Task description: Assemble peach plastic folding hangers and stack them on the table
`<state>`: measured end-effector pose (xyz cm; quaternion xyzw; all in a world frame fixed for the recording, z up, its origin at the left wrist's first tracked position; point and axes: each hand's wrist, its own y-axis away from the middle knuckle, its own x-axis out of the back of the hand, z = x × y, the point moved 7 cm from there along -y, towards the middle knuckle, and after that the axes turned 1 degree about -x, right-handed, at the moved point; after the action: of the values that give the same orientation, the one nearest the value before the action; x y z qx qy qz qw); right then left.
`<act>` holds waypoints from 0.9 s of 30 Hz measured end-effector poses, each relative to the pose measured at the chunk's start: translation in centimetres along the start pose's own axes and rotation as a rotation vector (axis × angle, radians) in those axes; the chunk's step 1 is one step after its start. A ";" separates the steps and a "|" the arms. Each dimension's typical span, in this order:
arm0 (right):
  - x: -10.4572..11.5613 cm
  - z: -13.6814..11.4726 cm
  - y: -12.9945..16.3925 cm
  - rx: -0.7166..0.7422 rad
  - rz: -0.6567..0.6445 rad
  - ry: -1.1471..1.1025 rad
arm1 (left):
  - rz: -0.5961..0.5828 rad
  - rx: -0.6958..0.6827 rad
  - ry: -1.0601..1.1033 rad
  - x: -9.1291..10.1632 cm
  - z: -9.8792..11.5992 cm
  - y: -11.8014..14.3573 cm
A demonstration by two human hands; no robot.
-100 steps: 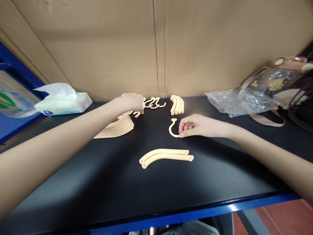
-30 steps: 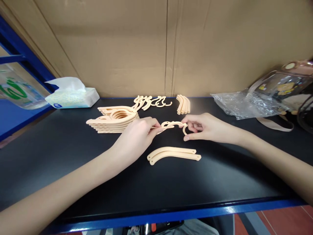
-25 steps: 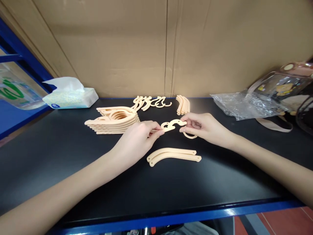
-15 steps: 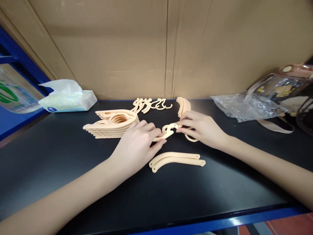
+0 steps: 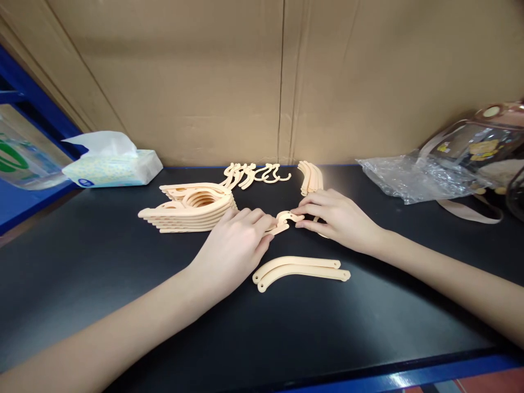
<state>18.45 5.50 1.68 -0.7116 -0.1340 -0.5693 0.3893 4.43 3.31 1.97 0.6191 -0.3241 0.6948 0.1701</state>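
Observation:
Between my two hands, cream plastic hanger parts (image 5: 285, 217) meet near the middle of the table. My left hand (image 5: 239, 240) pinches their left end, with its fingertips hiding part of the piece. From the other side, the thumb and fingers of my right hand (image 5: 336, 219) close on the right end. A thin curved bit shows beneath the right fingers, mostly covered. Just in front of the hands lie two curved hanger arms (image 5: 301, 268), side by side, with holes at their ends. A neat stack of folded cream hanger pieces (image 5: 184, 214) sits left of my left hand.
Several hanger hooks (image 5: 248, 176) lie in a row at the back. More curved arms (image 5: 311, 177) are bunched behind my right hand. A tissue pack (image 5: 114, 166) stands back left; crumpled clear plastic (image 5: 395, 177) and a transparent bag (image 5: 475, 147) lie right. Cardboard (image 5: 184, 82) walls the back.
The held parts now sit lower and flatter, and the curved end has turned down between my fingers. Both hands keep their grip. The camera view has shifted slightly.

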 end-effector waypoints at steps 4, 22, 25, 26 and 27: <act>0.0 0.1 0.1 -0.026 -0.018 -0.031 | -0.020 -0.035 -0.015 0.0 0.5 -0.1; 0.4 0.3 0.7 0.011 -0.041 -0.021 | -0.028 -0.060 0.051 -0.2 0.3 -0.2; 0.4 0.4 0.7 -0.003 -0.035 -0.033 | -0.032 -0.064 0.041 0.5 0.6 -1.0; 0.4 0.4 0.7 -0.005 -0.035 -0.037 | -0.021 -0.066 0.039 0.9 0.7 -1.2; 0.4 0.5 0.7 -0.007 -0.036 -0.043 | -0.006 -0.071 0.039 1.2 0.8 -1.0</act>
<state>19.37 5.24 1.76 -0.7224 -0.1531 -0.5613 0.3736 5.47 3.26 3.35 0.5999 -0.3430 0.6945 0.2005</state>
